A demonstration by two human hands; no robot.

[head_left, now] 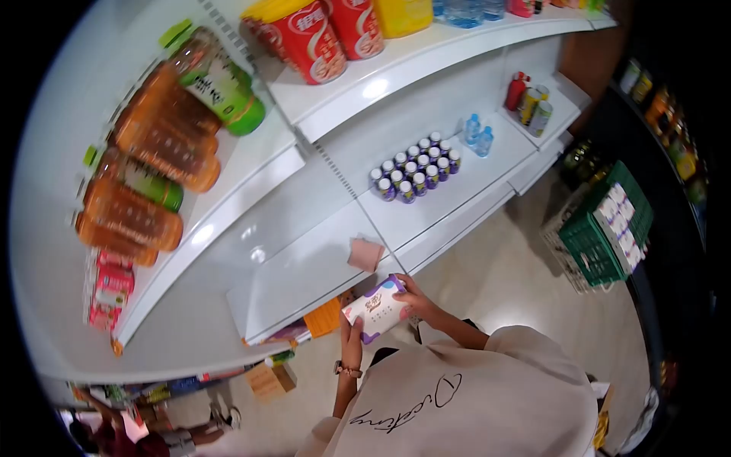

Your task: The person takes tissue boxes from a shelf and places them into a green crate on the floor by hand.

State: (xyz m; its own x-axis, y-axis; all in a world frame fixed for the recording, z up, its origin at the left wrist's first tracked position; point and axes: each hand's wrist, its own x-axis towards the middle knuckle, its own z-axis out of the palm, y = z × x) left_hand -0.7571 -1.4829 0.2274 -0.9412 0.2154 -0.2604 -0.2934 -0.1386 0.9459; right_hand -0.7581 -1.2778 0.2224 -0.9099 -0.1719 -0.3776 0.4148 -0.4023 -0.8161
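Note:
Between both hands is a white and purple package [377, 308] with coloured spots and dark printing. My left hand [352, 331], with a band on its wrist, grips the package's left end. Its right end is held by my right hand [410, 295]. Just beyond the package, a folded pink cloth [365, 254] lies on the lower white shelf [304, 259]. Further right on that level, several small purple bottles with white caps [415, 169] stand in rows.
Large orange-brown bottles [164, 126] stand on the left shelf, red tubs [312, 38] on the upper one. Two small blue bottles [478, 135] are at the back. A green crate [601, 228] stands on the floor at right. Another person [145, 434] is at lower left, near a cardboard box [270, 381].

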